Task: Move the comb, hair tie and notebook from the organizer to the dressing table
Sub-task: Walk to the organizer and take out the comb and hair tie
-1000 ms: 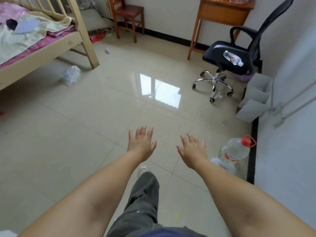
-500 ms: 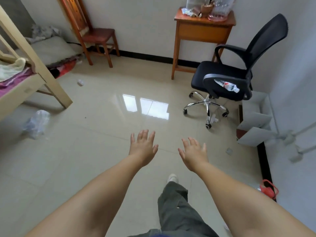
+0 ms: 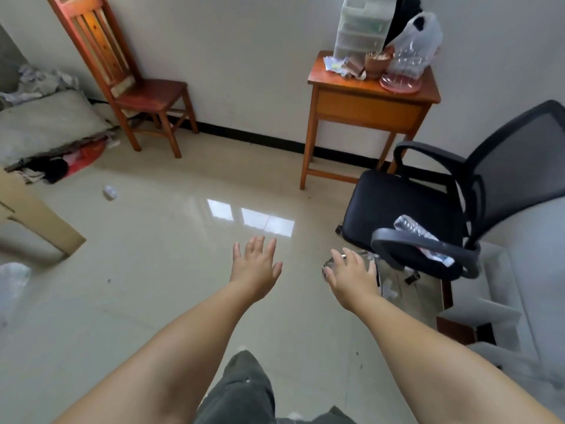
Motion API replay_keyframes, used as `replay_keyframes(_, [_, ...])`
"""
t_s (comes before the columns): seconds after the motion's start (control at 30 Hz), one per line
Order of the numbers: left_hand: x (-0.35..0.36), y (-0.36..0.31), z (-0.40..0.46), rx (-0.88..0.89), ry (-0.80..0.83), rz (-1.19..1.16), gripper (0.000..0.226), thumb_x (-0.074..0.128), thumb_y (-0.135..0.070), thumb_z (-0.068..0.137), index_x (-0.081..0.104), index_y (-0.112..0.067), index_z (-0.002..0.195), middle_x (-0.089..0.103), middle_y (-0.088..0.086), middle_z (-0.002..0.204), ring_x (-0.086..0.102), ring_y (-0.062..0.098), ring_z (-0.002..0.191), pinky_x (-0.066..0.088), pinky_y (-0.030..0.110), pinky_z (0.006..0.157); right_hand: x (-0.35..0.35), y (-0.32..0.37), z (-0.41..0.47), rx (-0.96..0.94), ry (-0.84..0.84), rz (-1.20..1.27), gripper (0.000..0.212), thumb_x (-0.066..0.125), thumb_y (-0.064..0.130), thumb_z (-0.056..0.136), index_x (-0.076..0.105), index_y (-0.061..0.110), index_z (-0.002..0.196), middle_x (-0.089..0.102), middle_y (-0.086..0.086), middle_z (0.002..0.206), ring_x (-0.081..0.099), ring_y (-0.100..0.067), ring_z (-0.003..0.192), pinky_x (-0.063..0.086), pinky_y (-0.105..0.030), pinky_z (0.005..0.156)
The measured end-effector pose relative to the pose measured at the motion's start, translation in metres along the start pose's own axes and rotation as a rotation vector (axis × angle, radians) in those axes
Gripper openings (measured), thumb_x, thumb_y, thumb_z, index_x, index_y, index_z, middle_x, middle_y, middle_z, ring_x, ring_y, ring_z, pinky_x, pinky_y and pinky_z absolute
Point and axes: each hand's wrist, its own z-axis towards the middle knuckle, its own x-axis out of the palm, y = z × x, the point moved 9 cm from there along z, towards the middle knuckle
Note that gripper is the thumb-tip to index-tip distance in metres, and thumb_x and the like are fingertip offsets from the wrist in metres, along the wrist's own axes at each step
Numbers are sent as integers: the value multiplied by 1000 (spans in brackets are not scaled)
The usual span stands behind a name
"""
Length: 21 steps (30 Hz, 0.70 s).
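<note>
From the head view, the person's left hand [image 3: 255, 267] and right hand [image 3: 354, 275] both hang spread and empty above the glossy beige tile floor [image 3: 153, 240]. The translucent plastic drawer organizer [image 3: 360, 27] stands at the back of the small orange-brown wooden counter [image 3: 371, 87], well apart from the hands, beside a clear plastic bag [image 3: 414, 41]. The comb, hair tie and notebook cannot be made out; presumably they lie inside its drawers. All three should be light: the comb stiff, best pinched mid-spine; the tie soft; the notebook taken by its edge.
</note>
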Motion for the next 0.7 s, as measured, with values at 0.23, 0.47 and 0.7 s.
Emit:
replay_keyframes(0.23, [-51, 18, 230, 86, -28, 62, 59, 23, -44, 95, 5, -23, 147, 10, 7, 157, 5, 22, 145, 2, 51, 116, -61, 7, 210, 89, -70, 37, 54, 20, 44, 97, 13, 25, 147, 14, -4, 158, 9, -21, 145, 6, -53, 115])
replay_keyframes(0.47, [-125, 13, 430, 172, -47, 58, 59, 24, -46, 94, 9, -22, 146, 14, 7, 157, 7, 23, 145, 4, 51, 116, -143, 6, 372, 189, -133, 98, 54, 18, 44, 97, 12, 26, 147, 14, -5, 158, 9, -21, 145, 5, -52, 116])
replay_keyframes(0.7, [-156, -42, 616, 301, -66, 47, 59, 25, -47, 94, 11, -23, 146, 17, 7, 156, 9, 24, 145, 6, 52, 117, -208, -51, 541, 287, -183, 83, 54, 21, 45, 97, 16, 26, 147, 18, -5, 157, 13, -23, 145, 9, -53, 116])
